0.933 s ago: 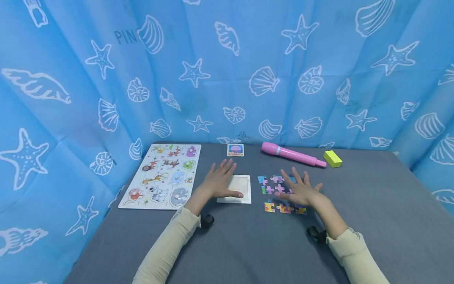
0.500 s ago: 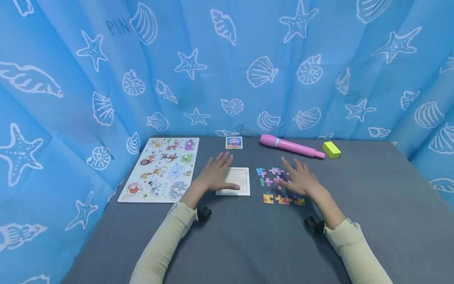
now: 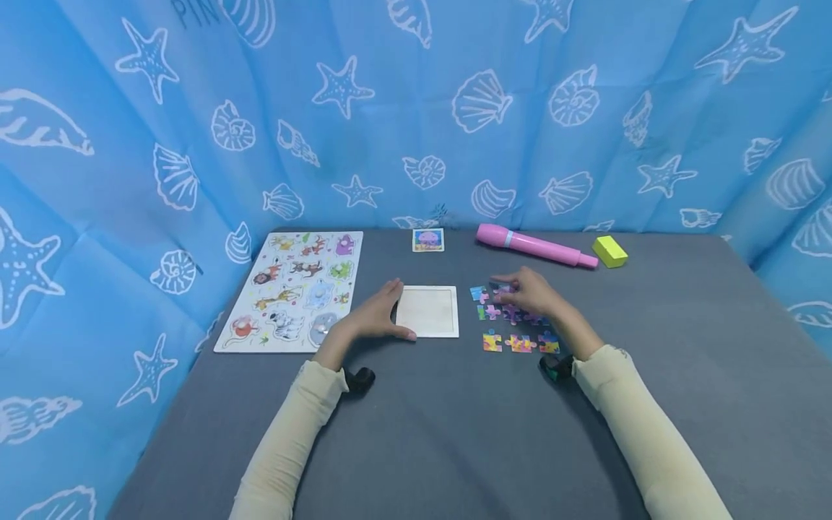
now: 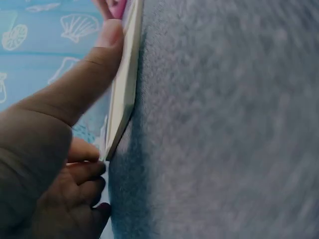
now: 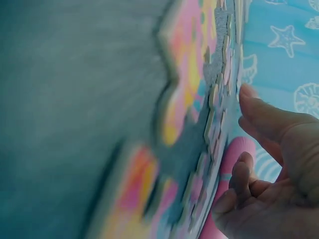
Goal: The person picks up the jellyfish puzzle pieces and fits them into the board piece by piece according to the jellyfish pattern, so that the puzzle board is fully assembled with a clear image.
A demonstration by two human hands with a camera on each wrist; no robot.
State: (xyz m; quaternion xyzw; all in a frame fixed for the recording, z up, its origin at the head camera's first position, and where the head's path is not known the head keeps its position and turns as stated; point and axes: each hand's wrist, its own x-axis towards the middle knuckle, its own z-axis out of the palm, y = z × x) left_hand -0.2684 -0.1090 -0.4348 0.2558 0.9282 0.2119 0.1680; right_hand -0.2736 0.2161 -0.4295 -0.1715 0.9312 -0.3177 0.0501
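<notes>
My left hand [image 3: 373, 314] holds the left side of a shallow white puzzle tray [image 3: 427, 310], with the thumb at its near edge and the fingers by the far left corner. In the left wrist view, the thumb [image 4: 94, 62] lies along the tray's pale edge. Right of the tray, loose jigsaw pieces [image 3: 520, 344] lie in rough rows. Over the far rows hovers my right hand [image 3: 534, 292], index finger and thumb extended and apart, the other fingers curled. Nothing shows between them in the right wrist view; the hand hides some pieces.
An animal peg puzzle board [image 3: 286, 292] lies at the left. Behind the tray is a small jellyfish picture card [image 3: 428, 240]. A pink microphone-shaped toy [image 3: 536, 246] and a yellow block [image 3: 609, 251] lie at the back right, before a blue curtain [image 3: 390, 130].
My left hand has shifted left from over the tray onto its left side. My right hand's spread fingers have drawn in, with index and thumb pointing left. The head view has tilted down.
</notes>
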